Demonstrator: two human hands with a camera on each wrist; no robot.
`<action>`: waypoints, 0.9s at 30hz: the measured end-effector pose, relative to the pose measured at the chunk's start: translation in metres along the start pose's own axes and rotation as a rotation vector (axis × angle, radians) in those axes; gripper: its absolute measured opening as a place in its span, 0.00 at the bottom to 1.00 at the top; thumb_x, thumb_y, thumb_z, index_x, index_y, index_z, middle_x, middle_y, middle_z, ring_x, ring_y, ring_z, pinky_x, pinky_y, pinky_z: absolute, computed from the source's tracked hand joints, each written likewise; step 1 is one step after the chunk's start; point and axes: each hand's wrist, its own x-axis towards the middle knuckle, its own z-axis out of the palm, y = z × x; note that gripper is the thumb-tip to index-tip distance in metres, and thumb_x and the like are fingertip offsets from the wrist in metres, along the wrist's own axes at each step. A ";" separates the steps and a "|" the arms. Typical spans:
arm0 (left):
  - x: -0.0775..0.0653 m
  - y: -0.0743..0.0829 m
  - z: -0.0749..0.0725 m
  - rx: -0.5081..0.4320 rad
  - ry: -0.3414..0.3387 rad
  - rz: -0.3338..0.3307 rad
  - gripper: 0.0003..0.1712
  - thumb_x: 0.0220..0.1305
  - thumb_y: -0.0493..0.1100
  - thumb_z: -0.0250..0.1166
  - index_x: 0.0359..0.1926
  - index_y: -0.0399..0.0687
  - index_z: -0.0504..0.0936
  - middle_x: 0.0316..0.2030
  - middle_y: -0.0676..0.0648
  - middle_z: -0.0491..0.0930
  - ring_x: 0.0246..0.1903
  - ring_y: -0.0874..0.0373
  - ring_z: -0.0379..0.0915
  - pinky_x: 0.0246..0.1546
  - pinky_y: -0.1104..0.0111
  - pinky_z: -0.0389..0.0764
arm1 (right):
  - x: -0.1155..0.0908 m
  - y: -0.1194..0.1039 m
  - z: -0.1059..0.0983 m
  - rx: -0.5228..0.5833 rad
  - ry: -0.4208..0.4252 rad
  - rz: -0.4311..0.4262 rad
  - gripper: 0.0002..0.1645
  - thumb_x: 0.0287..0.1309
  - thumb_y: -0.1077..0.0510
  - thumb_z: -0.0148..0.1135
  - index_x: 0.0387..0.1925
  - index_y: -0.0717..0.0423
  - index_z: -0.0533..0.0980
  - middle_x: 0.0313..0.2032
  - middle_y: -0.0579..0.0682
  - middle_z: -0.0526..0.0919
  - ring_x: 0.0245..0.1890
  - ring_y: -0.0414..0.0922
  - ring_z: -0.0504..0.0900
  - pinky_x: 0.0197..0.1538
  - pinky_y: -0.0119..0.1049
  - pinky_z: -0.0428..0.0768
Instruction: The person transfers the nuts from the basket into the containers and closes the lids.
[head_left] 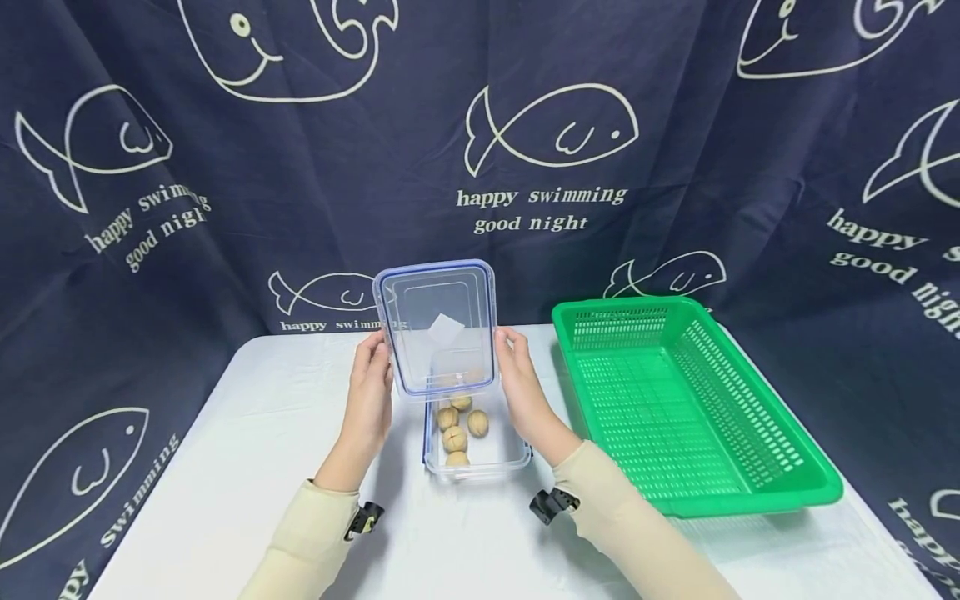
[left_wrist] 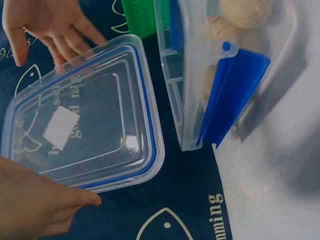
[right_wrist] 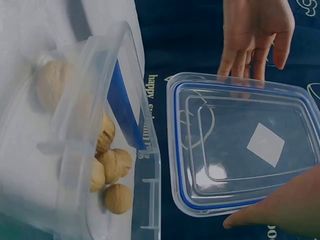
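Note:
A clear plastic lid (head_left: 438,329) with a blue seal and a white diamond-shaped label is held tilted up above the far part of a clear container (head_left: 480,468). My left hand (head_left: 369,400) holds the lid's left edge, and my right hand (head_left: 525,387) holds its right edge. Several walnuts (head_left: 453,438) lie in the container; the lid partly covers the view of them. A blue side latch (left_wrist: 235,95) on the container hangs outward in the left wrist view. In the right wrist view, the lid (right_wrist: 240,150) is apart from the container's rim.
A large green plastic basket (head_left: 637,392) stands to the right of the container on the white table (head_left: 247,450). Behind the table hangs a dark blue curtain (head_left: 420,183) with white fish drawings and lettering.

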 end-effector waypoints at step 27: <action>-0.009 -0.012 -0.005 -0.138 -0.143 -0.044 0.10 0.69 0.36 0.42 0.36 0.50 0.69 0.74 0.38 0.44 0.74 0.48 0.36 0.74 0.59 0.37 | -0.037 0.006 -0.013 0.272 -0.059 0.147 0.35 0.71 0.54 0.38 0.71 0.66 0.45 0.73 0.60 0.42 0.74 0.53 0.38 0.76 0.46 0.39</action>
